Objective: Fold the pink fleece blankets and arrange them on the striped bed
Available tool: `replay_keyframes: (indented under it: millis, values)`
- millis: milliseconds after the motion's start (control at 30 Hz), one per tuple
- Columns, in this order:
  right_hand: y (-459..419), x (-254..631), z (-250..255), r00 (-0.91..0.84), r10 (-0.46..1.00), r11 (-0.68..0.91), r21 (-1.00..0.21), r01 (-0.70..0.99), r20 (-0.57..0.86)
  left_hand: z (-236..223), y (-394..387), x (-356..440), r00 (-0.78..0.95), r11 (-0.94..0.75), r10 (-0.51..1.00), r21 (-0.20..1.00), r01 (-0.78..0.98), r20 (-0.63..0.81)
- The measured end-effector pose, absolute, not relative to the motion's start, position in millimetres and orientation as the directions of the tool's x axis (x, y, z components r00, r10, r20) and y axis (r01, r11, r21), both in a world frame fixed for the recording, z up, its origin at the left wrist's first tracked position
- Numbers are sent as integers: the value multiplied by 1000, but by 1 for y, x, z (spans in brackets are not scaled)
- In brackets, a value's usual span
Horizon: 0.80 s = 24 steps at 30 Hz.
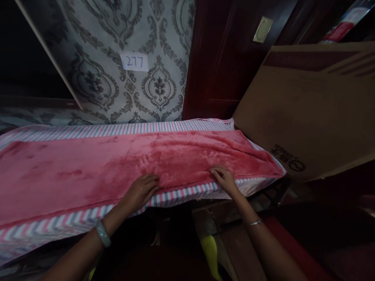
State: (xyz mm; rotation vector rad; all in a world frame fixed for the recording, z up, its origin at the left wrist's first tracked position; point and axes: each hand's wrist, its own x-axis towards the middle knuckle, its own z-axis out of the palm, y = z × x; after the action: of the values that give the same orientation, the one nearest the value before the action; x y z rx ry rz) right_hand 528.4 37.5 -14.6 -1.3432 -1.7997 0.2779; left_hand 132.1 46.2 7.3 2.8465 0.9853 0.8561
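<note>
A long pink plush blanket (117, 164) lies folded into a strip on a surface covered with a pink, white and grey striped sheet (181, 193). My left hand (141, 190) rests on the blanket's near edge, its fingers bent down onto the cloth. Further right, my right hand (225, 179) touches the same near edge, with the fingertips pressed on the fabric. A pale green bangle sits on my left wrist and a thin silver one on my right.
A large brown cardboard box (310, 113) leans at the right end of the surface. Patterned grey wallpaper with a paper label "277" (134, 61) stands behind, next to a dark red wooden door (225, 58). Below the surface it is dark, with a yellow-green object (210, 249).
</note>
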Motion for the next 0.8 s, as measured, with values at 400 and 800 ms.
replay_keyframes:
  millis: [400, 800]
  values:
    - [41, 508, -38, -223, 796, 504, -411, 759, 563, -1, 55, 136, 550, -799, 551, 205, 566, 627]
    - [26, 500, 3, -232, 814, 490, -413, 768, 533, 42, 62, 139, 678, -794, 608, 315, 520, 413]
